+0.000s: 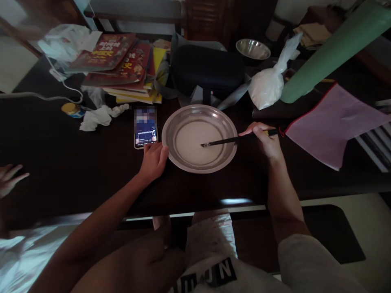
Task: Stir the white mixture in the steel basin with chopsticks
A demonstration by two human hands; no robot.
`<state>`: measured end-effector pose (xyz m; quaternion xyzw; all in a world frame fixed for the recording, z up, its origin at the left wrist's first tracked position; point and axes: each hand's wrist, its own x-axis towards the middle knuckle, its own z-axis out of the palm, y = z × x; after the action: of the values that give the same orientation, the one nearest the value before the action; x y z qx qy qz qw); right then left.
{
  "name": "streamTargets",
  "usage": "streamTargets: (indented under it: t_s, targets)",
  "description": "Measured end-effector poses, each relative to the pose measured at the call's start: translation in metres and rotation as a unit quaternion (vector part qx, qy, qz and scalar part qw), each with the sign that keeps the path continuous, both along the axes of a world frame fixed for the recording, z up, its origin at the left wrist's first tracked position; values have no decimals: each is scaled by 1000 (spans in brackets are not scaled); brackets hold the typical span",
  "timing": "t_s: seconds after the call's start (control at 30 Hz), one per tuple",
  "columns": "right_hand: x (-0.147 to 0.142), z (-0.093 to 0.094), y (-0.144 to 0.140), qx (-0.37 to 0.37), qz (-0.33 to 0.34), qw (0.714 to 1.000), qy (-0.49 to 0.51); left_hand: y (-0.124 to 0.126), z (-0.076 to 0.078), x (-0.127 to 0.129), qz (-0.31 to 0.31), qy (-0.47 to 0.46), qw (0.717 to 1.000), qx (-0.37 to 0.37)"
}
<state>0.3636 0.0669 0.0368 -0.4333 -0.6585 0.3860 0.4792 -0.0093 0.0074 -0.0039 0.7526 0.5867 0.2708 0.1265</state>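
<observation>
Between the two hands, on the dark surface [189, 191], sits the basin [198, 169] of pale liquid [198, 132] — the left hand [154, 160] is the nearer, its thumb against the near-left rim and its fingers loosely bent beside the phone [146, 126], though whether they pinch the rim I cannot tell. The right hand [265, 139], just off the opposite rim, is closed round the stick [226, 141], whose long axis runs leftward from the grip, over that rim and slightly toward the person — its tip in the liquid near the middle.
</observation>
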Motion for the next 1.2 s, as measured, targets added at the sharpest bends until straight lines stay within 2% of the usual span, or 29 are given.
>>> streamTargets:
  t_s: [0.17,0.33,0.47,0.53,0.67,0.83,1.03,1.2]
  targets:
    - [-3,2,-2,-14,72,997,-36,0,0,0,0,15,1000,1]
    - [0,0,0,7,15,1000,12,0,1,0,-8,6,1000,-2]
    - [-1,0,-1,-5,69,998,-16,0,2,1,1,6,1000,-1]
    - [-2,2,-1,-10,72,997,-33,0,3,1,1,10,1000,-3]
    - [-1,3,-1,3,6,1000,-6,0,2,0,-1,14,1000,-3]
    - [-1,2,-2,-8,69,997,-36,0,1,0,0,9,1000,-5]
    - [2,1,0,17,9,1000,-1,0,0,0,1,15,1000,-1]
    - [-1,1,-1,-3,64,997,-32,0,1,0,-4,15,1000,5]
